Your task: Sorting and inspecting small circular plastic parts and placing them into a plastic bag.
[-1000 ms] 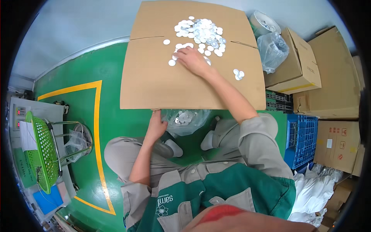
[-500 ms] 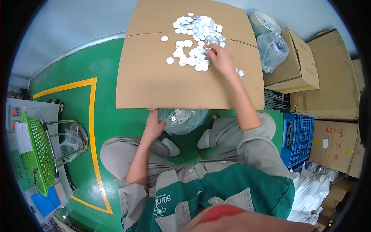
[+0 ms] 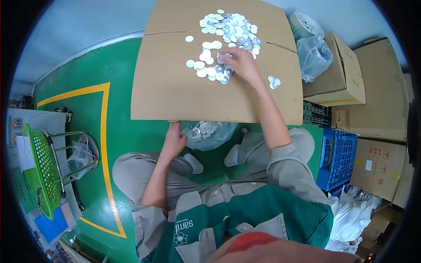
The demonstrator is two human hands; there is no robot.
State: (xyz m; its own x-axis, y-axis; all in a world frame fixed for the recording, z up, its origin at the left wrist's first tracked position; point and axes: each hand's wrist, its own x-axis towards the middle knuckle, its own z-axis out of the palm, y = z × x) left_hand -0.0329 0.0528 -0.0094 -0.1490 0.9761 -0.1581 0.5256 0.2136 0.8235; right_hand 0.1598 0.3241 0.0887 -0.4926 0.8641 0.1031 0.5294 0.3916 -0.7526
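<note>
Discs (image 3: 228,30), small, round, flat and silvery-white, lie heaped on the far part of a flattened brown cardboard sheet (image 3: 175,92) spread over the green floor (image 3: 87,65). A looser scatter of them trails nearer from the heap.

Left to right:

- Far left: green plastic mesh basket (image 3: 37,171) on a wire-frame stand. A thin clear bag (image 3: 81,153) hangs in a ring of that stand. A yellow painted line (image 3: 105,131) runs along the floor beside it.
- Left hand (image 3: 174,141): at the near edge of the cardboard, fingers curled onto the rim of a clear plastic bag (image 3: 208,133). Bag is crinkled, glossy and soft-sided, with more discs showing through it. It sits between the person's feet. How tightly the fingers pinch the film cannot be told.
- Right hand (image 3: 241,65): stretched out palm down over the near scatter, fingers bent and drawn together onto the discs, fingertips touching them. Whether any disc is pinched cannot be told.
- Just right of that hand: a few separate discs (image 3: 273,82) clumped on bare cardboard.
- Right of the sheet: a knotted clear bag (image 3: 313,55), cloudy and wrinkled; beyond it a roll of pale material (image 3: 305,24). Then closed brown cartons (image 3: 342,74), matte and square-edged. A blue slatted plastic crate (image 3: 340,158) stands nearer, white bagged bundles (image 3: 351,215) nearer again.
</note>
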